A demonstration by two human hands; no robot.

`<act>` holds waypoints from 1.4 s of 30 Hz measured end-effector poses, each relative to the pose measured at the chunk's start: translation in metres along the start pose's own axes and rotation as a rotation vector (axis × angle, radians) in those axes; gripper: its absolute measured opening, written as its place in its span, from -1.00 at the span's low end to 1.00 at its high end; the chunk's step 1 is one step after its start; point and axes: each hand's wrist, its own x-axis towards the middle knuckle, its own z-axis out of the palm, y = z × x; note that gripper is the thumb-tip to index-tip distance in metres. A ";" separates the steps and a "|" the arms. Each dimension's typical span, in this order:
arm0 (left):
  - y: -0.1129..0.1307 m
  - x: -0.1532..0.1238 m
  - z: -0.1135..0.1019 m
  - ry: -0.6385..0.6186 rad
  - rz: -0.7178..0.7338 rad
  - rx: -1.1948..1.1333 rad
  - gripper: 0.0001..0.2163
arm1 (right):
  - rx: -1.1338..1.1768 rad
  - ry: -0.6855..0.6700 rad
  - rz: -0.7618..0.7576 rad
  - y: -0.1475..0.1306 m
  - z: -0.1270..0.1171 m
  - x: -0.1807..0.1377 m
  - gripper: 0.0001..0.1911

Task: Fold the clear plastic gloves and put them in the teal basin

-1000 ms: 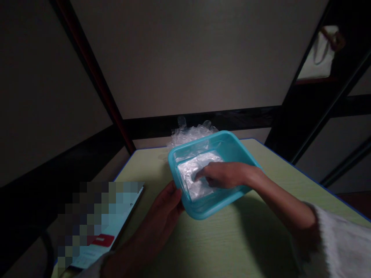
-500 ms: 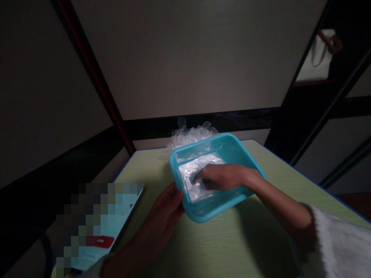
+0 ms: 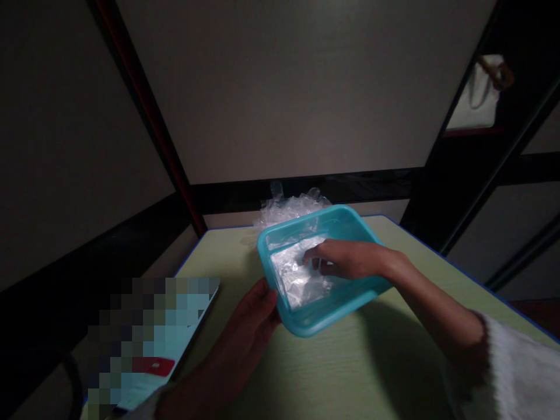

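Observation:
A turquoise plastic basin (image 3: 326, 318) is tilted toward me above the table. My left hand (image 3: 258, 309) grips its left end, with the thumb on the rim and the fingers underneath. Inside, a flat stack of thin clear plastic film (image 3: 297, 286), shiny and creased, covers the left part of the bottom. My right hand (image 3: 345, 259) reaches in over the right side, its fingers curled and closed on the top of the film. Behind the basin lies a crumpled heap of clear plastic gloves (image 3: 291, 210), with finger shapes sticking up.
A flat box or packet (image 3: 175, 338), mostly blurred out, lies at the left edge of the pale green table (image 3: 306, 379). A panelled wall (image 3: 306, 87) stands right behind the table. A white bag (image 3: 475, 96) sits on a shelf at the far right.
My right hand has drawn back slightly to the right and up over the film, its fingers more bunched. The left hand keeps its grip on the basin.

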 end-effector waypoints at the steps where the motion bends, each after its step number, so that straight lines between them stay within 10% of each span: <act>1: 0.000 0.000 0.000 -0.004 0.004 -0.005 -0.78 | 0.003 0.008 0.005 0.000 -0.001 -0.001 -0.61; 7: -0.001 0.002 -0.003 0.001 0.042 -0.048 -0.80 | 0.019 0.140 -0.063 0.004 0.000 0.000 -0.70; 19: 0.010 0.020 -0.015 0.286 0.292 -0.267 -0.93 | 0.139 0.944 -0.091 0.000 -0.012 0.001 -0.83; 42: 0.030 0.056 -0.060 0.693 0.360 -0.401 -0.80 | -0.100 0.492 0.166 0.042 0.075 0.003 -0.78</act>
